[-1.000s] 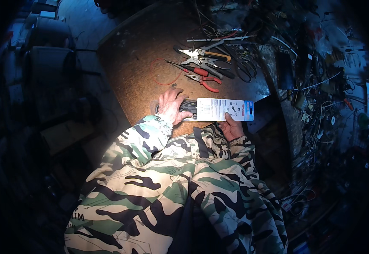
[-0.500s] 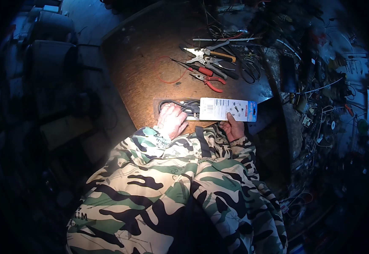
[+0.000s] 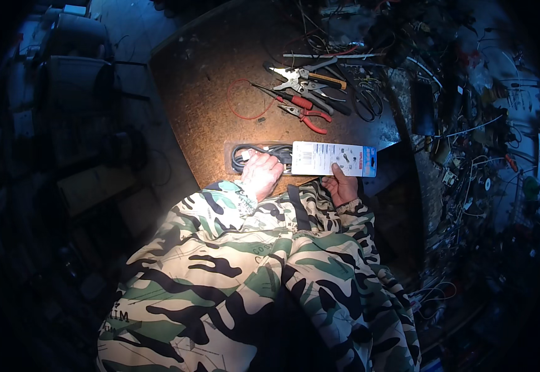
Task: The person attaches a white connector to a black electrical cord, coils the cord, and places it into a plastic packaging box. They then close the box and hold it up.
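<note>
Two hands: I see both on one blister pack (image 3: 301, 159).
Left hand (image 3: 261, 174): fingers curled over its cable end.
Right hand (image 3: 340, 187): pinching its card's 6 o'clock edge.
Pliers (image 3: 306, 115): at 12 o'clock.

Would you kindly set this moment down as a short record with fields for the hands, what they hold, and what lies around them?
surface: brown worktable, lit in the middle
left hand: resting on the clear end of a blister pack, over the coiled dark cable inside
right hand: gripping the pack's lower edge under its white printed card
behind the pack: red-handled pliers, a screwdriver, metal snips, a loop of red wire
right side: a tangle of wires and parts
clothing: camouflage sleeves
</note>
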Tool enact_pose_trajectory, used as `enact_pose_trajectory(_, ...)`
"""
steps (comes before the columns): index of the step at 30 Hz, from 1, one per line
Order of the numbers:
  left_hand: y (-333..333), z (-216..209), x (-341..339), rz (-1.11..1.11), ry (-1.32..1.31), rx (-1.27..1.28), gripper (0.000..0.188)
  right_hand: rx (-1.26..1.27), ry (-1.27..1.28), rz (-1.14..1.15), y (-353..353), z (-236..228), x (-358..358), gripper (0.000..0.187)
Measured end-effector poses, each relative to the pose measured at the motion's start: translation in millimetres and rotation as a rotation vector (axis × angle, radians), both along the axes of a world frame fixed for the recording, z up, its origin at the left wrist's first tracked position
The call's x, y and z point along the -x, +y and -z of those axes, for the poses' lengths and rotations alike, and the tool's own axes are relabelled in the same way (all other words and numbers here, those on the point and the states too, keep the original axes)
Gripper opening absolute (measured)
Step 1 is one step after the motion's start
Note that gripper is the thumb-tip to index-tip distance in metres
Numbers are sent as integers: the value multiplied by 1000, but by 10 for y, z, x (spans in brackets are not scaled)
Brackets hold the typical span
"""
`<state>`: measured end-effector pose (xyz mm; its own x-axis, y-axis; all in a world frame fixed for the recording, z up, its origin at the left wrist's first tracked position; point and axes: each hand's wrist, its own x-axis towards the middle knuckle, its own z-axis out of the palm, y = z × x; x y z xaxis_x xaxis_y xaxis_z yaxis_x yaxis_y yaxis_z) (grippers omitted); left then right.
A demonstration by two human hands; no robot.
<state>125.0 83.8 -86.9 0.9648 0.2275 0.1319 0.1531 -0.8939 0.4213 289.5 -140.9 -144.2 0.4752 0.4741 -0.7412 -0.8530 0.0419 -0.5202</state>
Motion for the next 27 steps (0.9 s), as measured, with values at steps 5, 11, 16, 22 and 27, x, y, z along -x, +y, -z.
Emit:
enact_pose_trajectory(5, -30, 1, -5, -36, 63, -23, 13, 55, -1, 20, 35, -6, 49, 34)
enact_pose_trajectory(11, 8, -41, 29, -19, 67, 60, 18, 19, 11, 18, 41, -50, 25, 33)
enact_pose_trajectory(16, 32, 45, 88, -8, 44, 147, 22, 31, 22, 4, 49, -48, 15, 32)
enact_pose_trajectory(22, 56, 57, 121, 28, 11, 142, 24, 52, 22, 16, 64, -79, 14, 31)
enact_pose_trajectory(27, 70, 125, 135, 55, -7, 68, 24, -16, 75, 32, 51, 39, 12, 31)
